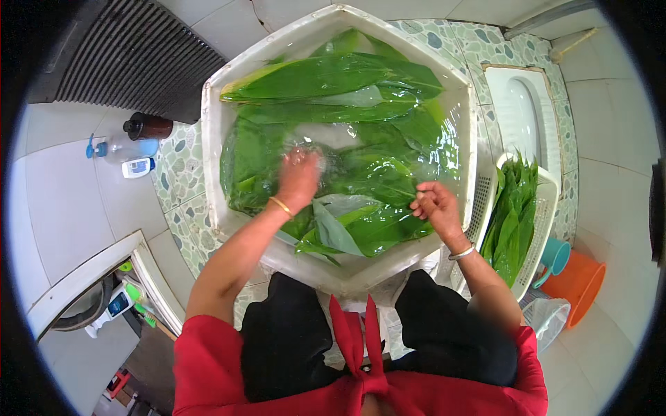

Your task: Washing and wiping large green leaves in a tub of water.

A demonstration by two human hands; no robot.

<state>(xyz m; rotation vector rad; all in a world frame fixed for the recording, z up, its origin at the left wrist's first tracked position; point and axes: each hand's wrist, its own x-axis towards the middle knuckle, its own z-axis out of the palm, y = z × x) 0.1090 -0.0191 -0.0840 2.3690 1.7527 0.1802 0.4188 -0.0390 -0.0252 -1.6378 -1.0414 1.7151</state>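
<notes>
A large white tub holds water with many long, broad green leaves lying in it. My left hand, a gold bracelet at its wrist, is partly in the water over the left-middle leaves; it is blurred and splashed, so its fingers are not clear. At the right side of the tub, my right hand, with a silver bangle, has thumb and fingers pinched on the stem end of a green leaf, whose blade stretches left through the water. Some leaves near the front show pale undersides.
Right of the tub, a white plastic basket holds a bunch of green leaves. Beyond it are a teal dipper, an orange bucket and a squat toilet. Bottles lie at left, below a dark ridged panel.
</notes>
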